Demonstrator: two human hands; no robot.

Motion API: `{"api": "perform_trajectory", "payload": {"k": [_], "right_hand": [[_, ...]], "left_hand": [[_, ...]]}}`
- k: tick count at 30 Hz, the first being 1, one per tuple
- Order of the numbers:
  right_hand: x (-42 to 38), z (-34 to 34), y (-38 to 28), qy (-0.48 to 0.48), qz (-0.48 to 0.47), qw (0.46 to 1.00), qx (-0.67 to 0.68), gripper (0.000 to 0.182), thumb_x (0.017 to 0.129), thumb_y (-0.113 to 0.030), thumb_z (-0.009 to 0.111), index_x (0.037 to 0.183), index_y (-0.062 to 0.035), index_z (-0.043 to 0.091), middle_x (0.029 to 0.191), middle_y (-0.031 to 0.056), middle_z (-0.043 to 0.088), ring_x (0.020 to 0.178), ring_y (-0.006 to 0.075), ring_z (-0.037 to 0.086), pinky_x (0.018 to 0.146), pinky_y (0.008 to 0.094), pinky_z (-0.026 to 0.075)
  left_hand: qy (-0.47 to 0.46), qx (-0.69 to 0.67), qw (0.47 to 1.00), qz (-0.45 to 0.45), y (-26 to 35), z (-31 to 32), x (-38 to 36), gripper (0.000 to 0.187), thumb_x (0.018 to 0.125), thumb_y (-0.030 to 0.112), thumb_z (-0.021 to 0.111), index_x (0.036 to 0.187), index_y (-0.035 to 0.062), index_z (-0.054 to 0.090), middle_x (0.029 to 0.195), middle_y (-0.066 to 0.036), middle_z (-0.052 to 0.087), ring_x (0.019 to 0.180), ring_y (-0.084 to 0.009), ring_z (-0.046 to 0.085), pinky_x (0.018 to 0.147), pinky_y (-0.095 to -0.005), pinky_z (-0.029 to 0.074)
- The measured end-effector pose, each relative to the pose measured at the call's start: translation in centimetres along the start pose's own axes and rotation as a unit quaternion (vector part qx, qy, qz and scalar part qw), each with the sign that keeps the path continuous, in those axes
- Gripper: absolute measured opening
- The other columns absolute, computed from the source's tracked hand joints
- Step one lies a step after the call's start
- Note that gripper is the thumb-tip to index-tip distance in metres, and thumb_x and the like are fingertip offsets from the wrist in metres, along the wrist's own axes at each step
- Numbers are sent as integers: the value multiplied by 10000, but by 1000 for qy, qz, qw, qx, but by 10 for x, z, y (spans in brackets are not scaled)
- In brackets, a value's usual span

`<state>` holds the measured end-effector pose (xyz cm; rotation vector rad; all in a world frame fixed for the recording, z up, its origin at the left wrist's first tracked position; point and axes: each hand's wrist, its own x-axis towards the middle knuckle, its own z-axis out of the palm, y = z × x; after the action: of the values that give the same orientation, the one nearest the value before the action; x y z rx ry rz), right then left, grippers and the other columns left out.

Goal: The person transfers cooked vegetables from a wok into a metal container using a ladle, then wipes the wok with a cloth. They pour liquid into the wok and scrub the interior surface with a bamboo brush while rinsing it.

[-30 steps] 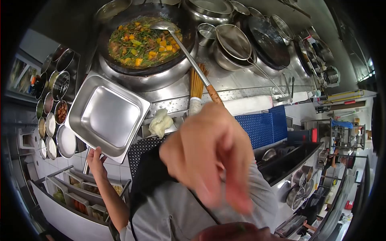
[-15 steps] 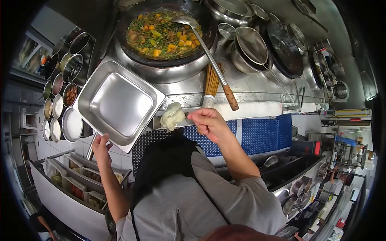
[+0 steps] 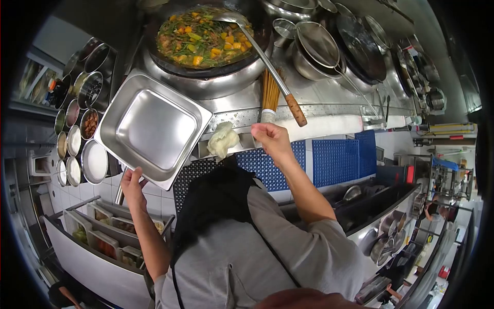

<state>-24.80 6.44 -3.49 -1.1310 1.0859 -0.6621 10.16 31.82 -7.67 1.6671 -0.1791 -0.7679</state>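
My left hand [image 3: 134,189] grips the lower edge of a deep, empty steel food pan [image 3: 155,130], which is tilted toward me. My right hand [image 3: 274,140] has its fingers curled together, with nothing visible in them. It is apart from a crumpled pale cloth [image 3: 223,140] on the counter's front edge to its left. A ladle [image 3: 267,64] with a wooden handle rests with its bowl in the wok [image 3: 206,72], its handle end just beyond my right hand. Green beans and orange chunks [image 3: 203,41] fill the wok. A bamboo brush [image 3: 269,95] stands between hand and wok.
Several round containers of ingredients [image 3: 94,160] stand at the left. A strainer [image 3: 318,45] sits over a pot at the back right, beside a dark wok [image 3: 360,49]. An open drawer unit [image 3: 98,257] is at lower left. Blue mats [image 3: 334,162] cover the floor.
My right hand has moved up and away from the cloth, toward the ladle handle. My left hand still holds the pan, with its fingers slightly higher on the edge.
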Motion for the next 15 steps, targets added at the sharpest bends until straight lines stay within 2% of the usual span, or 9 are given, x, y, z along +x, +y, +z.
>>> {"api": "perform_trajectory", "payload": {"k": [2, 7, 10, 11, 12, 13, 14, 15], "right_hand": [[1, -3, 10, 4, -22, 1000, -22, 271, 899, -171, 738, 1091, 15, 692, 705, -61, 586, 516, -3, 395, 448, 192, 299], [-15, -21, 44, 26, -84, 995, -43, 237, 900, -118, 721, 1092, 20, 698, 751, -61, 613, 629, 2, 471, 542, 175, 349], [-48, -35, 53, 106, -30, 993, -48, 240, 893, -135, 729, 1072, 24, 703, 740, -56, 614, 627, 1, 467, 540, 177, 350], [-47, -49, 95, 146, -85, 984, -54, 244, 884, -166, 739, 1038, 21, 710, 711, -50, 603, 575, 3, 448, 488, 185, 332], [-66, -51, 83, 181, -21, 982, -45, 286, 853, -173, 773, 1039, 35, 712, 674, -43, 572, 605, 19, 451, 528, 203, 362], [-79, -59, 100, 224, 0, 974, -22, 274, 852, -180, 773, 1022, 26, 714, 665, -36, 575, 575, 25, 454, 497, 214, 354], [-84, -70, 119, 265, 15, 964, -1, 262, 851, -187, 773, 1005, 17, 717, 656, -28, 577, 544, 32, 457, 466, 225, 346], [-94, -80, 134, 300, 53, 952, 24, 259, 849, -198, 773, 993, 10, 717, 649, -20, 580, 520, 42, 461, 442, 236, 339]], "left_hand": [[-1, 5, 1000, 6, -6, -4, 7, 133, 884, 234, 701, 896, 113, 645, 849, 41, 634, 796, -78, 606, 684, -270, 529], [15, 18, 1000, 6, 3, 4, 8, 221, 875, 212, 710, 767, 98, 555, 787, 15, 574, 747, -92, 548, 703, -312, 547], [34, 49, 998, -3, 13, 12, 5, 224, 874, 233, 722, 824, 87, 559, 807, 2, 575, 748, -105, 550, 704, -332, 554], [56, 39, 998, 2, 12, 10, 6, 239, 866, 243, 735, 889, 72, 569, 837, -15, 575, 770, -128, 555, 711, -353, 557], [93, 47, 994, 18, 8, 6, 11, 288, 858, 249, 747, 971, 58, 563, 918, -36, 582, 847, -150, 573, 716, -365, 554], [50, 66, 995, 48, 3, -12, 24, 359, 856, 256, 757, 1047, 49, 535, 987, -57, 581, 917, -163, 575, 745, -356, 544], [141, 138, 974, 112, 27, 14, -1, 433, 858, 244, 756, 1135, 39, 493, 1056, -76, 574, 941, -179, 577, 797, -335, 525], [108, 120, 968, 195, 11, -10, 22, 441, 868, 188, 741, 1181, 27, 476, 1074, -100, 574, 940, -207, 578, 856, -336, 507]]}}
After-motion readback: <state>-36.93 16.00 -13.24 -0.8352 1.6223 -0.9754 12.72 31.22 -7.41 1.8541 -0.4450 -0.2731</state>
